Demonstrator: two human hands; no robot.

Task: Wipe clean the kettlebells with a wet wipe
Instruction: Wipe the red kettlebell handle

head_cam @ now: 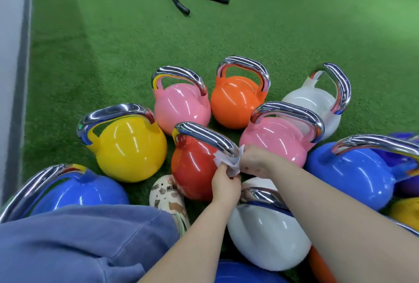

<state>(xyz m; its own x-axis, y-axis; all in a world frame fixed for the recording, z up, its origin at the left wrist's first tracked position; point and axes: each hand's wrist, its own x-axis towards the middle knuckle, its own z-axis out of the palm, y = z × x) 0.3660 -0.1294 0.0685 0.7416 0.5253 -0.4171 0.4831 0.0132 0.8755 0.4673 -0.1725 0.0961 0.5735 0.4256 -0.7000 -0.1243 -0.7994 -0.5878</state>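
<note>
My left hand (224, 186): pinching the thin white wet wipe (227, 162).
My right hand (255, 161): curled, gripping the wipe's other side.
Wipe: wrapped round the glossy red kettlebell (192, 169) handle, at my fingertips.
Beyond: the other kettlebells likely wait.

both hands (226, 183) pinching wet wipe (227, 162), red kettlebell (192, 169)
</note>
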